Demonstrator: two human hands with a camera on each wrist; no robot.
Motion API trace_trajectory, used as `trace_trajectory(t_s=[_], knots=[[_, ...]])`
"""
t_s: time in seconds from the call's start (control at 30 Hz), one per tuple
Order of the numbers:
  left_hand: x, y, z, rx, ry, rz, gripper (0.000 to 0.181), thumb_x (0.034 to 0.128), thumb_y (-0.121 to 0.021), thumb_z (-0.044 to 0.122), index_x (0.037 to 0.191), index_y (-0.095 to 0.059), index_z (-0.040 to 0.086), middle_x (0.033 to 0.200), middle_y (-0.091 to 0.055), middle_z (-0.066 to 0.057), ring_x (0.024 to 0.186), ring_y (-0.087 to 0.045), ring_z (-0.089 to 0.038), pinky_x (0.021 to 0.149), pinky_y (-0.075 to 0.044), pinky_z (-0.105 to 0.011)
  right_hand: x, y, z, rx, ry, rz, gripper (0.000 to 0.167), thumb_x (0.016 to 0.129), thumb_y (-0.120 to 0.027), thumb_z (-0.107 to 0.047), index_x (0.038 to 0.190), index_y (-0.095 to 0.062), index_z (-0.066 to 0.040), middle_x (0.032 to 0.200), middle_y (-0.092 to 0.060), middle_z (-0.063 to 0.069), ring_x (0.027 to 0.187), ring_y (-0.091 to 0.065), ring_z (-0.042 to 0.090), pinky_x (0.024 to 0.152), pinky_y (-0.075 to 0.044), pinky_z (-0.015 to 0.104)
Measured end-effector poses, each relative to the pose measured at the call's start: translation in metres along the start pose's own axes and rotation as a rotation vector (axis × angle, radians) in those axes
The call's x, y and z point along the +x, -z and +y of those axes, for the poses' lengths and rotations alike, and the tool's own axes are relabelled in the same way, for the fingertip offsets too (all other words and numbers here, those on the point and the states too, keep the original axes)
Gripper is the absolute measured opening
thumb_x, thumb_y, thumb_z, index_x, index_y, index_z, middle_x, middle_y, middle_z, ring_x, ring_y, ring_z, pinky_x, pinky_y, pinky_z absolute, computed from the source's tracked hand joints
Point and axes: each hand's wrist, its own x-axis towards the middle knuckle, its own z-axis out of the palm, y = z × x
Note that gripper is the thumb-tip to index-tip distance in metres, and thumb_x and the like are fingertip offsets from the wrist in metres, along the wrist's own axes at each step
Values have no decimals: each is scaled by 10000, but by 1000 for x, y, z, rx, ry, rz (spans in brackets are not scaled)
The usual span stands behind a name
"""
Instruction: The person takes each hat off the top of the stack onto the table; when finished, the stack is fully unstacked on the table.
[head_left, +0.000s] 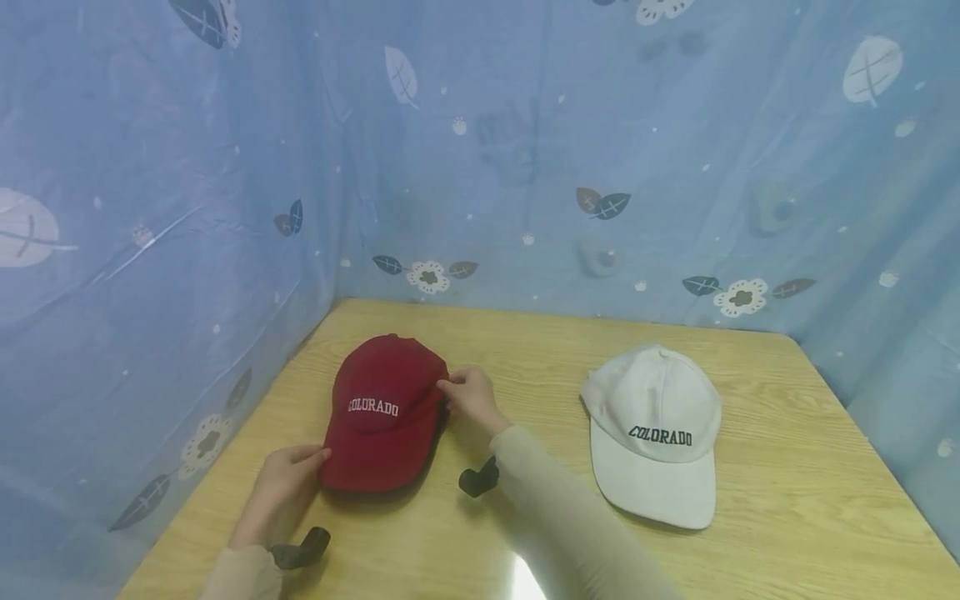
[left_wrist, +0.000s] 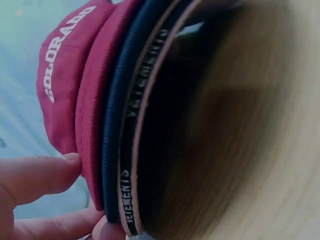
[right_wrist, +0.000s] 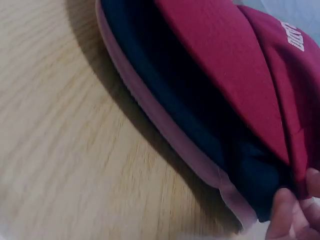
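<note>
A dark red baseball cap (head_left: 390, 379) lettered COLORADO lies at the left of the table, brim toward me. Beneath its brim, the left wrist view shows a dark blue cap brim (left_wrist: 114, 130) and pink-edged brims (left_wrist: 136, 150), one lettered VETEMENTS; the stack's inside is hidden. My left hand (head_left: 281, 483) pinches the left side of the brims, thumb on the red one and fingertips below. With thumb and fingers, my right hand (head_left: 474, 398) pinches the red cap's lower edge on the right. A white cap (head_left: 652, 408), also lettered COLORADO, sits apart to the right.
The wooden table (head_left: 517, 350) carries both the stack and the white cap. A blue leaf-patterned curtain (head_left: 487, 167) rises along its back and sides. Black wrist mounts (head_left: 480, 477) stick out from both sleeves above the tabletop.
</note>
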Motion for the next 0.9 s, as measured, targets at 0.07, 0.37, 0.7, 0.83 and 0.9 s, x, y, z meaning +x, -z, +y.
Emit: trace_trajectory(t_s=[0.07,0.37,0.7,0.83,0.9], knots=[[1,0,-1,-109,18,-31,497,907,-575,302,1131,-552,-141,1042,-639,-174,1008,-584,-234,922,-455,-382,0,-1,1,32,-14,8,231,878,-621,-117,1018,-647,64,796,-668,109,514,-564,81,495,-511,199],[-2,3,0,-207,150,-9,542,888,-596,351,1190,-509,-90,827,-587,18,747,-525,-112,700,-474,-269,-5,0,-7,140,40,35,210,884,-614,-108,1012,-637,57,822,-665,130,532,-598,108,535,-534,228],[-5,10,24,-168,69,12,577,908,-574,343,1268,-466,-95,797,-610,51,710,-554,-37,685,-486,-241,-4,15,-35,234,91,96,275,878,-625,-105,1096,-613,62,911,-676,173,542,-612,105,545,-545,251],[-2,12,38,-157,16,5,591,916,-565,332,1285,-444,-113,1035,-641,8,844,-574,5,761,-485,-205,-1,23,-46,292,87,112,296,871,-630,-90,1125,-606,61,928,-672,189,523,-594,92,530,-539,243],[0,11,40,-166,-3,6,597,917,-566,320,1293,-428,-123,1047,-638,2,838,-576,12,752,-490,-201,0,26,-50,308,84,116,298,869,-629,-81,1127,-604,65,932,-669,201,516,-588,89,524,-537,240]])
